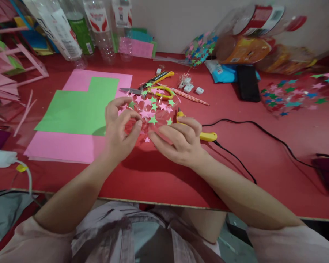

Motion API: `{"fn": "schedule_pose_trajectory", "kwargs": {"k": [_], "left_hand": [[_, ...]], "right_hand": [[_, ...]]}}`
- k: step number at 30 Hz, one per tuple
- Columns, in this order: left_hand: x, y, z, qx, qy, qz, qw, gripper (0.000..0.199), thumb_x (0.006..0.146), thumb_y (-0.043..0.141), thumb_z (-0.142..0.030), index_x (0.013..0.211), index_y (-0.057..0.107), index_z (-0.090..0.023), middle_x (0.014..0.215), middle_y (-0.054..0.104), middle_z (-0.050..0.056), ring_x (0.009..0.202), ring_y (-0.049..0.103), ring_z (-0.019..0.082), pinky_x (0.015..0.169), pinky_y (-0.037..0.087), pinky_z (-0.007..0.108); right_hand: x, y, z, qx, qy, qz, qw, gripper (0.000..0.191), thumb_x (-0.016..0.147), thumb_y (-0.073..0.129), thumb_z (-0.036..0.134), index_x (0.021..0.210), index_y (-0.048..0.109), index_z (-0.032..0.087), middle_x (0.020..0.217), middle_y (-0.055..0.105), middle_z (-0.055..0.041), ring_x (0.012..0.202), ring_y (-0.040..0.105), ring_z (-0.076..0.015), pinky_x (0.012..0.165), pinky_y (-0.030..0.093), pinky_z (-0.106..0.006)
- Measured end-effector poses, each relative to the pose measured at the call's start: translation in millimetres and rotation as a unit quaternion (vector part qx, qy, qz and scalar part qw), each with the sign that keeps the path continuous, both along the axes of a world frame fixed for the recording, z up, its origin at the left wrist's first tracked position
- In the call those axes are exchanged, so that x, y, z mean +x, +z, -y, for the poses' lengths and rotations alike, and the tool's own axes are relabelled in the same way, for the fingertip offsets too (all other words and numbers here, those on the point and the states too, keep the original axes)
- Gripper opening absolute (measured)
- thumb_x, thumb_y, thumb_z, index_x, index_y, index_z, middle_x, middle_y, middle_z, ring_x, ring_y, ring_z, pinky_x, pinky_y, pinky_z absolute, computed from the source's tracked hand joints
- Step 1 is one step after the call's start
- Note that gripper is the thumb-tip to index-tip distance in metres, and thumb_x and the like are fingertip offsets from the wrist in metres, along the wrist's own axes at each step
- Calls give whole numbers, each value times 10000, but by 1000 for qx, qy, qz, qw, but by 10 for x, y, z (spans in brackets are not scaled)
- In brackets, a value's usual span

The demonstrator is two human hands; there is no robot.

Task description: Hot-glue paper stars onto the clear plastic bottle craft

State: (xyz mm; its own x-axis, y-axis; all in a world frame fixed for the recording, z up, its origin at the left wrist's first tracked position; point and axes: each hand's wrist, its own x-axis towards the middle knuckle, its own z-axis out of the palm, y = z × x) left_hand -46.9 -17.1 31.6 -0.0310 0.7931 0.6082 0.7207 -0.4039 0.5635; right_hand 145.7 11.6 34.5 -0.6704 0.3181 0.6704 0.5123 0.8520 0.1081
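Observation:
A see-through plastic piece (147, 104) covered in pink and green paper stars is between my hands, just above the table. My left hand (122, 129) is at its left side, fingers curled and thumb and index tip pinched together at its near edge. From the right, my right hand (182, 140) reaches in with fingers bent and closed on the near side, by a small pink star (147, 140). Exactly where the fingertips grip the plastic is hard to see. A yellow glue gun (208, 136) with a black cord lies partly behind my right hand.
Green paper (76, 109) and pink paper (63, 144) lie at left. Beyond the stars are scissors (164, 91), a cutter (161, 77) and a patterned pencil (194, 97). Plastic bottles (98, 29) stand at the back; a phone (247, 83) and another star-covered piece (293, 95) are right.

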Motion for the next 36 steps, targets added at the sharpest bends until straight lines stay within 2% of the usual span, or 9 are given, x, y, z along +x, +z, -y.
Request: {"fn": "schedule_pose_trajectory", "kwargs": {"k": [3, 9, 16, 21, 29, 33, 36], "left_hand": [[-14, 19, 12, -1, -4, -30, 1000, 35, 828, 572, -255, 832, 586, -224, 1273, 495, 71, 1243, 457, 265, 1053, 394, 484], [-10, 55, 30, 1, -27, -56, 998, 20, 766, 622, -225, 758, 606, -215, 1317, 491, 85, 1256, 449, 300, 1058, 375, 514], [-6, 27, 1, -5, -19, -42, 999, 41, 775, 597, -203, 741, 589, -224, 1304, 504, 70, 1257, 452, 284, 1059, 387, 506], [-6, 21, -5, -5, -10, -46, 999, 41, 777, 588, -203, 755, 581, -237, 1294, 513, 58, 1257, 458, 266, 1062, 396, 500], [-2, 16, -16, -9, -16, -33, 999, 69, 764, 577, -173, 746, 573, -239, 1303, 499, 57, 1260, 444, 288, 1056, 378, 517], [-4, 13, -19, -7, -11, -32, 999, 73, 771, 576, -173, 745, 572, -240, 1291, 502, 63, 1255, 449, 280, 1057, 383, 511], [-2, 11, -16, -5, -7, -35, 999, 78, 772, 587, -171, 751, 572, -244, 1284, 506, 65, 1247, 458, 272, 1056, 395, 502]], "right_hand": [[-23, -47, -23, -96, -29, 27, 995, 197, 925, 524, 302, 926, 671, 433, 860, 685, 52, 822, 593, -138, 894, 476, -343], [-28, -31, -37, -44, -1, -16, 999, 154, 905, 560, 311, 946, 679, 400, 878, 705, 36, 840, 605, -137, 924, 461, -352], [-28, -73, -62, -158, -13, -20, 987, 164, 914, 546, 348, 945, 679, 439, 856, 696, 44, 819, 605, -141, 885, 479, -352], [-37, -40, -47, -164, 11, -34, 986, 187, 914, 549, 337, 945, 674, 472, 852, 689, 58, 821, 600, -130, 884, 470, -341], [-54, -44, -71, -143, -7, 14, 990, 167, 921, 535, 332, 954, 678, 412, 893, 711, 51, 842, 609, -137, 944, 469, -356], [-61, -29, -79, -126, -10, 3, 992, 175, 927, 528, 310, 974, 668, 402, 905, 714, 63, 851, 624, -135, 993, 455, -367], [-72, -8, -91, -146, -21, -7, 989, 174, 932, 514, 333, 917, 674, 397, 846, 711, 65, 816, 629, -137, 972, 467, -362]]}}
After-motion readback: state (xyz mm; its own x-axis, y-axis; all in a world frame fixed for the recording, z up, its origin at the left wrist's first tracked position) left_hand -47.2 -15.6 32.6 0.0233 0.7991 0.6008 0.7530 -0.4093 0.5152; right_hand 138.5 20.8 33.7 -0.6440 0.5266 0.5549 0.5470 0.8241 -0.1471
